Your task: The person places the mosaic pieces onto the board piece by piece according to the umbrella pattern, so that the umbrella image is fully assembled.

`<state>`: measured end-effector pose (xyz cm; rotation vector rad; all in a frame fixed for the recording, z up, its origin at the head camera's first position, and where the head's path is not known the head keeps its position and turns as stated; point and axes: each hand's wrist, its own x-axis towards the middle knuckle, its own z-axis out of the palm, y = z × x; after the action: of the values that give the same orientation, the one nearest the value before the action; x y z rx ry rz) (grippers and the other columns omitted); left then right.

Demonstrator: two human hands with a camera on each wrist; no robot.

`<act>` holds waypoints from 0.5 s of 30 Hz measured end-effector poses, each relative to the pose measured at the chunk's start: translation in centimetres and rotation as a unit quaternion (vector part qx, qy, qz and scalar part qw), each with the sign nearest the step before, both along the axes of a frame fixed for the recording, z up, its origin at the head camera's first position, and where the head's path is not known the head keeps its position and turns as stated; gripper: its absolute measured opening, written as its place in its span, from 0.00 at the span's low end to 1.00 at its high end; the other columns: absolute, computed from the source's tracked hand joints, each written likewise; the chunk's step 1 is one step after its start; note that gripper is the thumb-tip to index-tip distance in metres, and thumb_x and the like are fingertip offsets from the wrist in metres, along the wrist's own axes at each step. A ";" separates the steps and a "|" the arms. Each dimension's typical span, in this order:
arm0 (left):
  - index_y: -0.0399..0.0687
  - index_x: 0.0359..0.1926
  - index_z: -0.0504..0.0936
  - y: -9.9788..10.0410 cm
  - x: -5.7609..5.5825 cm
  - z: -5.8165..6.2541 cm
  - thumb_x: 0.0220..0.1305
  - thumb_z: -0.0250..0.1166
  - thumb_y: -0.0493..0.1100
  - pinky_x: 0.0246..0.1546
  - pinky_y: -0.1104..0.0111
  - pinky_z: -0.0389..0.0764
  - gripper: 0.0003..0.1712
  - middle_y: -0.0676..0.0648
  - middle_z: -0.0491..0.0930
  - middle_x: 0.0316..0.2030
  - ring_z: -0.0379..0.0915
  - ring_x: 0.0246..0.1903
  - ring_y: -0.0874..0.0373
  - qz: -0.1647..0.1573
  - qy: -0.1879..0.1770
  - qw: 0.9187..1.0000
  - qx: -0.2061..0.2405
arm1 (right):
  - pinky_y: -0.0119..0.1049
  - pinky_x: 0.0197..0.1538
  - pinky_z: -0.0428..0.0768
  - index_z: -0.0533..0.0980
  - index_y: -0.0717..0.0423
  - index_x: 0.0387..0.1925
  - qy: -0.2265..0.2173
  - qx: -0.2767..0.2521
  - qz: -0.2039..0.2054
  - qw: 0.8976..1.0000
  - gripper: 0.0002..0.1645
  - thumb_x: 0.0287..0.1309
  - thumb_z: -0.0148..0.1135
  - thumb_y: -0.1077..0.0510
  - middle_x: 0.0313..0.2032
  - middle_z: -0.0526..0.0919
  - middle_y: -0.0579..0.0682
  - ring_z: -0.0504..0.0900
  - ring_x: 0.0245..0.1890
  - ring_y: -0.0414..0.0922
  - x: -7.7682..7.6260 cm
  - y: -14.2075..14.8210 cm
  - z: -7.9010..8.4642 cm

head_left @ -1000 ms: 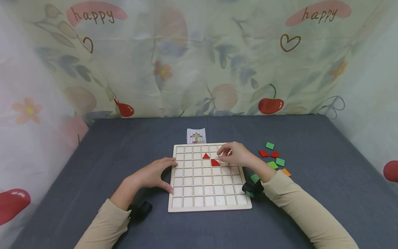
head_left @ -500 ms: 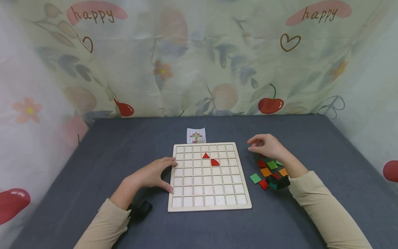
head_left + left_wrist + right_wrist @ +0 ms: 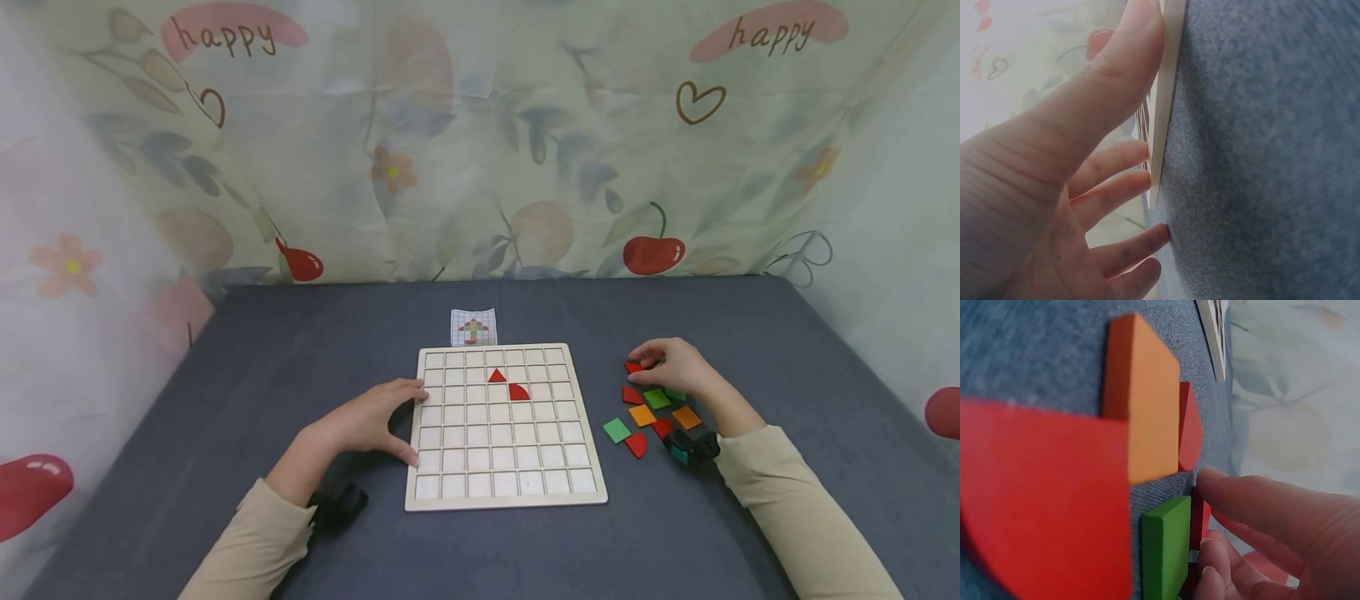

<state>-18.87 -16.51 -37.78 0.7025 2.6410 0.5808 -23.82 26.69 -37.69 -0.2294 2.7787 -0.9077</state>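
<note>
My left hand (image 3: 375,417) rests against the left edge of a pale wooden grid board (image 3: 450,504), its thumb and fingers spread along that edge. In the left wrist view the thumb presses on the board's rim (image 3: 1166,94). A red triangle tile (image 3: 497,377) and a red quarter-circle tile (image 3: 519,392) lie in cells of the upper part of the grid. To the right of the board, my right hand (image 3: 672,367) pinches a red tile (image 3: 633,367) between thumb and fingers, low over the table. The right wrist view shows this red tile (image 3: 1197,519) behind a green tile (image 3: 1166,544).
Loose tiles lie close below the right hand: green (image 3: 617,430), orange (image 3: 642,415) and several others, some partly hidden. A small card (image 3: 473,327) with a coloured grid pattern stands or lies just behind the board. Dark cloth (image 3: 337,333) covers the table, with a printed curtain (image 3: 480,150) behind.
My right hand has left the board's upper right area, moved right to the loose tiles and lowered its fingers around a red one. The left hand and board have stayed put.
</note>
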 end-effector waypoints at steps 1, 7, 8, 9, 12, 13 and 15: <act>0.41 0.65 0.65 0.0 0.0 0.0 0.40 0.76 0.58 0.65 0.49 0.60 0.53 0.39 0.59 0.68 0.55 0.67 0.43 0.001 -0.001 1.000 0.002 | 0.33 0.34 0.72 0.77 0.66 0.46 0.001 0.001 0.000 1.000 0.21 0.53 0.67 0.56 0.36 0.79 0.58 0.74 0.35 0.47 0.0 0.0 0.0; 0.41 0.65 0.65 0.0 -0.1 -0.2 0.40 0.76 0.58 0.66 0.49 0.60 0.53 0.39 0.59 0.68 0.55 0.68 0.43 0.002 -0.005 1.000 0.004 | 0.33 0.33 0.71 0.79 0.66 0.43 0.008 0.016 0.007 1.000 0.18 0.53 0.66 0.58 0.34 0.80 0.57 0.74 0.33 0.46 -0.1 -0.1 -0.2; 0.41 0.65 0.65 0.0 -0.1 -0.2 0.40 0.75 0.58 0.66 0.49 0.60 0.53 0.40 0.59 0.68 0.55 0.68 0.43 0.002 -0.005 1.000 0.003 | 0.33 0.33 0.71 0.79 0.66 0.43 0.009 0.018 0.007 1.000 0.18 0.53 0.65 0.58 0.33 0.81 0.57 0.74 0.33 0.46 -0.1 -0.1 -0.2; 0.41 0.65 0.65 0.0 -0.1 -0.2 0.40 0.75 0.58 0.66 0.49 0.60 0.53 0.40 0.59 0.68 0.55 0.68 0.43 0.002 -0.005 1.000 0.002 | 0.33 0.32 0.71 0.79 0.66 0.42 0.010 0.019 0.006 1.000 0.17 0.53 0.65 0.58 0.33 0.81 0.57 0.74 0.33 0.46 -0.1 -0.1 -0.3; 0.41 0.65 0.65 0.1 -0.1 -0.3 0.39 0.76 0.58 0.66 0.49 0.60 0.54 0.40 0.59 0.69 0.55 0.68 0.44 0.004 -0.007 1.000 0.003 | 0.32 0.32 0.71 0.79 0.65 0.41 0.014 0.020 0.002 1.000 0.17 0.53 0.65 0.57 0.32 0.81 0.55 0.73 0.32 0.45 -0.1 -0.1 -0.3; 0.41 0.65 0.65 0.1 -0.1 -0.3 0.39 0.76 0.58 0.66 0.49 0.60 0.53 0.40 0.59 0.68 0.55 0.68 0.44 0.004 -0.007 1.000 0.003 | 0.32 0.32 0.71 0.79 0.65 0.41 0.015 0.018 -0.001 1.000 0.17 0.53 0.66 0.57 0.32 0.80 0.55 0.73 0.32 0.45 -0.1 -0.2 -0.3; 0.41 0.65 0.65 0.0 0.0 -0.3 0.39 0.76 0.58 0.65 0.49 0.60 0.53 0.40 0.59 0.68 0.55 0.68 0.43 0.003 -0.006 1.000 0.004 | 0.33 0.32 0.71 0.79 0.65 0.41 0.018 0.013 -0.007 1.000 0.17 0.53 0.66 0.57 0.31 0.80 0.55 0.73 0.31 0.44 0.0 -0.3 -0.2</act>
<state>-18.91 -16.47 -38.07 0.6905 2.6323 0.5950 -23.81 26.42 -37.86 -0.2256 2.8259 -0.8780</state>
